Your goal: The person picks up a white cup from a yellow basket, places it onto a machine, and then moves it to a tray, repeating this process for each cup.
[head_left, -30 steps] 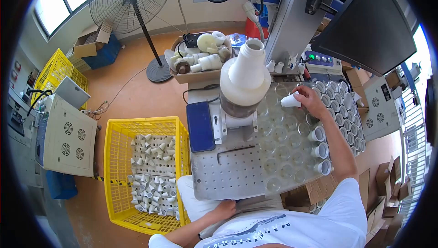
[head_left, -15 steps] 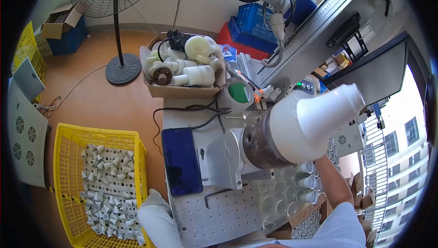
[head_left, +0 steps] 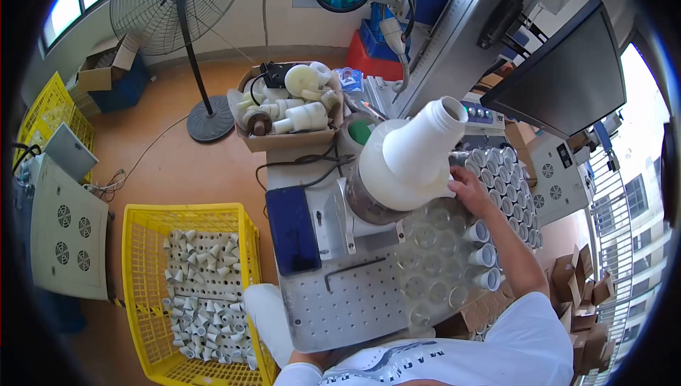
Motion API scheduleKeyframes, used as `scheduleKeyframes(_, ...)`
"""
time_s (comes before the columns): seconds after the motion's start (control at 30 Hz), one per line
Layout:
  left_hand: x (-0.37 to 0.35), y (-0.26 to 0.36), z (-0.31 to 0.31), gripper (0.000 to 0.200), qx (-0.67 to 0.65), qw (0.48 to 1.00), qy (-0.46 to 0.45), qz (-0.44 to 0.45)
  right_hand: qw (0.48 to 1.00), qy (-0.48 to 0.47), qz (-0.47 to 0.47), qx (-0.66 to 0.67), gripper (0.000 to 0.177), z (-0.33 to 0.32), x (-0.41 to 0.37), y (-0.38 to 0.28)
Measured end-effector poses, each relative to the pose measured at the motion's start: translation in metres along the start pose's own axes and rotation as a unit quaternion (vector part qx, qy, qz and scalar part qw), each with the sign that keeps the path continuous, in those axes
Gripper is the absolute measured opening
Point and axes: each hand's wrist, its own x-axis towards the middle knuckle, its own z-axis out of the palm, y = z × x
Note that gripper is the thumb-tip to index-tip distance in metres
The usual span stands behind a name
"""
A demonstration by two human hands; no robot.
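Observation:
A white tapered plastic piece (head_left: 418,141) with an open round mouth sits on a broad cream-coloured collar (head_left: 376,166), tilted up to the right. The collar is mounted on a dark round chuck (head_left: 357,198) over the metal table. My right hand (head_left: 468,191) is at the collar's right edge, fingers curled and closed at a small white bit I cannot identify. Rows of white cups (head_left: 500,180) stand just beyond that hand. Only a little of my left hand (head_left: 316,359) shows under the table's front edge; its fingers are hidden.
A dark phone (head_left: 294,230) and a hex key (head_left: 355,270) lie on the perforated table (head_left: 340,315). Clear round cups (head_left: 425,262) stand beside them. On the floor is a yellow basket (head_left: 191,210) of small white cones. A carton of plastic parts (head_left: 291,139) and a monitor (head_left: 560,74) are behind.
The view has shifted, so the chuck and white piece appear farther left and lower. My right hand, previously hidden behind the white piece, now shows at the collar's edge. Part of my left hand has appeared.

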Motion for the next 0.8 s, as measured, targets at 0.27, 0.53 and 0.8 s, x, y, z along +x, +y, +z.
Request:
scheduleKeyframes(0.27, -0.096, 0.111, -0.066, 0.027, 0.055, 0.992, 0.004, -0.114, 0.990, -0.083, -0.035, -0.109, 0.048, -0.016, 0.002, -0.025)
scheduleKeyframes(0.53, -0.018, 0.307, -0.380, 0.045, -0.104, 0.966, 0.238, -0.018, 0.987, -0.003, -0.146, -0.066, 0.037, -0.035, -0.015, -0.120)
scheduleKeyframes(0.8, 0.155, 0.352, -0.456, 0.032, -0.042, 0.885, 0.460, 0.068, 0.881, 0.048, -0.304, 0.358, 0.034, 0.062, -0.027, -0.233)
